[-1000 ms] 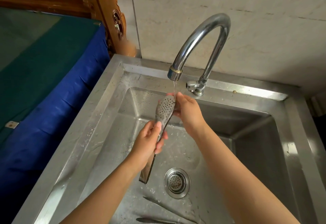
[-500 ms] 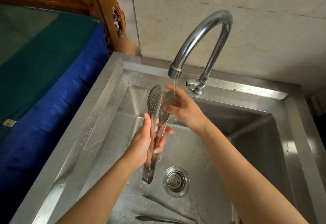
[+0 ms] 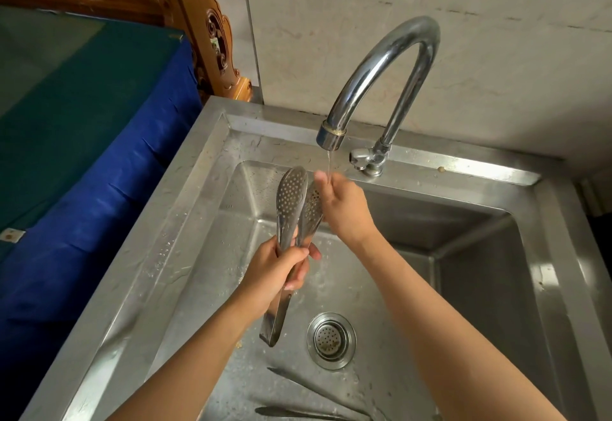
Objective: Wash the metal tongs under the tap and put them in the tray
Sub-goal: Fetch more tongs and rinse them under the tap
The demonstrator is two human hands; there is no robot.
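My left hand [image 3: 277, 270] grips the metal tongs [image 3: 291, 202] around the middle and holds them upright over the sink basin. Their two perforated heads point up toward the tap spout [image 3: 331, 137] and stand slightly apart. My right hand [image 3: 344, 208] lies against the right-hand head, fingers under the thin stream of water falling from the curved chrome tap [image 3: 390, 66]. The hinged end of the tongs hangs below my left hand, near the drain [image 3: 331, 340]. No tray is in view.
The steel sink [image 3: 185, 255] has a wide wet rim. Two thin dark utensils [image 3: 311, 387] lie on the basin floor in front of the drain. A blue and green covered surface [image 3: 82, 129] and carved wooden furniture [image 3: 205, 29] stand to the left.
The tongs have sprung from closed to slightly apart. My left hand has tightened around their middle. My right hand stays at the right-hand head under the water.
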